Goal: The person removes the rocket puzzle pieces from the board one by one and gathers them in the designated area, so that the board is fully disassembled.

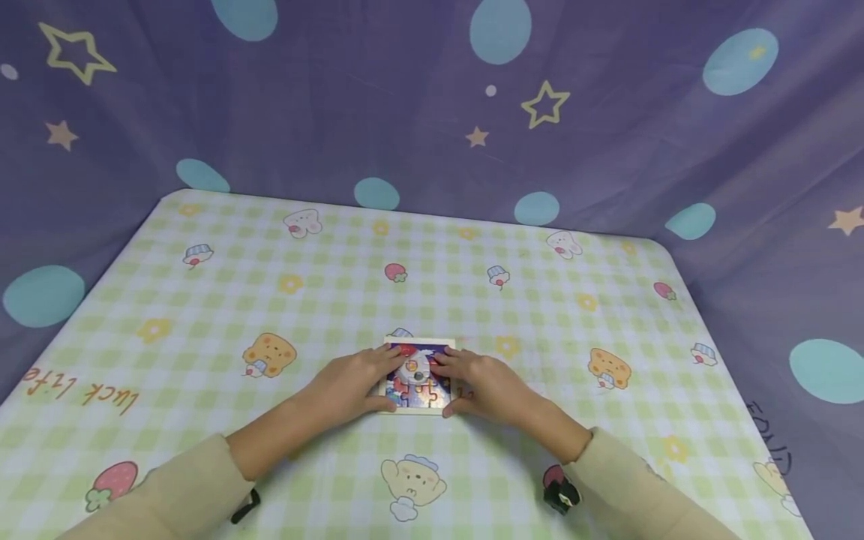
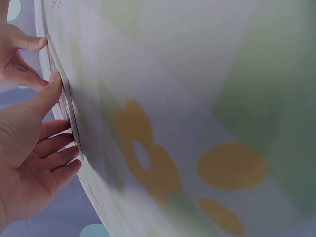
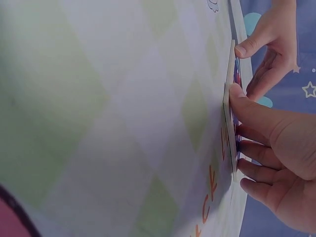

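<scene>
A small square jigsaw puzzle [image 1: 418, 394] in a pale frame lies on the table in the head view, with a white-faced figure on a dark blue background. The left hand [image 1: 347, 384] grips its left side, thumb at the near corner and fingers over the far part. Opposite it, the right hand [image 1: 491, 388] grips the right side in the same way. The wrist views show the frame's thin edge [image 2: 73, 118], [image 3: 228, 111] with the thumb on it and the other fingers slightly bent along the side. The fingers hide parts of the puzzle's sides.
A checked tablecloth [image 1: 337, 300] printed with bears, flowers and strawberries covers the table. Behind it and at the sides hangs a purple cloth [image 1: 405, 97] with stars and blue ovals. Small dark objects [image 1: 562, 493], [image 1: 246, 506] show beside the sleeves.
</scene>
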`<state>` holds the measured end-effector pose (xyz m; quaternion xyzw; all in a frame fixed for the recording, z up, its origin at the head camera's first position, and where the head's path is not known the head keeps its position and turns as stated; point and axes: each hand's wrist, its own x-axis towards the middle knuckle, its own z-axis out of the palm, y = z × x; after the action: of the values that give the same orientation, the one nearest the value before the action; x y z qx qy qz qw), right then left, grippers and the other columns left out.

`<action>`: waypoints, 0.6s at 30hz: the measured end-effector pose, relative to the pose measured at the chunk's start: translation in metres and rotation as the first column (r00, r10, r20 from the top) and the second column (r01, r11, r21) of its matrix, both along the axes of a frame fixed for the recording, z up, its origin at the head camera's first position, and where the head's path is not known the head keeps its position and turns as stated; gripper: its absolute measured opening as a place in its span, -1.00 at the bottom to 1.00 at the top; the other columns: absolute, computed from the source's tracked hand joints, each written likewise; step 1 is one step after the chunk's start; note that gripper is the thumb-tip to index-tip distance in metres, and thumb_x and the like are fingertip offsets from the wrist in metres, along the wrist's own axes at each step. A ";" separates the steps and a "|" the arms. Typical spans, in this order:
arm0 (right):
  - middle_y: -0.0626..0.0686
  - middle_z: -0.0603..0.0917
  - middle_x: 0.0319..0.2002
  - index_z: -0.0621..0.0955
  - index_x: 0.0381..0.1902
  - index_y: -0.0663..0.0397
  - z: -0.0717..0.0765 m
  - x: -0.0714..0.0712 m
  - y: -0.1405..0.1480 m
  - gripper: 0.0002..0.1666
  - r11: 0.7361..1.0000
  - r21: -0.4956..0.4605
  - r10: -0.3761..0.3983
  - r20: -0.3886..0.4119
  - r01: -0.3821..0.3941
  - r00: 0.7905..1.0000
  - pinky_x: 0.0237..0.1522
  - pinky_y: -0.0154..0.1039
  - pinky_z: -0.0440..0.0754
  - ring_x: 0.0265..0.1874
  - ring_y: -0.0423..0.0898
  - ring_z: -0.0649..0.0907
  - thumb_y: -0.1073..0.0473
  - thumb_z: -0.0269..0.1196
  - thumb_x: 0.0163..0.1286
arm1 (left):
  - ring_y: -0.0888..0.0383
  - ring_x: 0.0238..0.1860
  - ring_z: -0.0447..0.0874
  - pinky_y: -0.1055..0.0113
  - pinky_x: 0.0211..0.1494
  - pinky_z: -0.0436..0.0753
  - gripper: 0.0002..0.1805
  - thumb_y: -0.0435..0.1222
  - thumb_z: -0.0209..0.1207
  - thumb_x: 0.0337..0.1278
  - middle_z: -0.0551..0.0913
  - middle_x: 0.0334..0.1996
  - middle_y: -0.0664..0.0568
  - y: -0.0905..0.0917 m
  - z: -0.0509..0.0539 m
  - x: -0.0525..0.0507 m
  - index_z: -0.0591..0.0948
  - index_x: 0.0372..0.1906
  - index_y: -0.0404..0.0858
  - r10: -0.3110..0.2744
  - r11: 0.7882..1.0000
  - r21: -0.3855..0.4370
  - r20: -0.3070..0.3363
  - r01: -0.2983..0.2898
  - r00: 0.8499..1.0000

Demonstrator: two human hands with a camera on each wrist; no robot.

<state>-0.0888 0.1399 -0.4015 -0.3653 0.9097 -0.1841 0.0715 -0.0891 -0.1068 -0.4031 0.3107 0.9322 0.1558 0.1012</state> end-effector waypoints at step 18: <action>0.12 0.57 0.24 0.57 0.18 0.11 0.003 -0.001 0.003 -0.25 1.000 -0.015 0.010 0.017 -0.010 1.000 0.31 -0.02 0.50 0.30 0.10 0.51 -0.08 0.44 0.04 | -0.14 0.27 0.51 0.00 0.31 0.54 -0.27 0.01 0.37 -0.04 0.54 0.25 -0.19 0.002 0.002 0.001 0.53 0.22 -0.31 -0.053 0.999 -0.002 -0.070 0.053 0.996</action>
<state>-0.0895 0.1431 -0.3985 -0.3689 0.9057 -0.1937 0.0776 -0.0880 -0.1052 -0.4011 0.3407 0.9265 0.1422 0.0724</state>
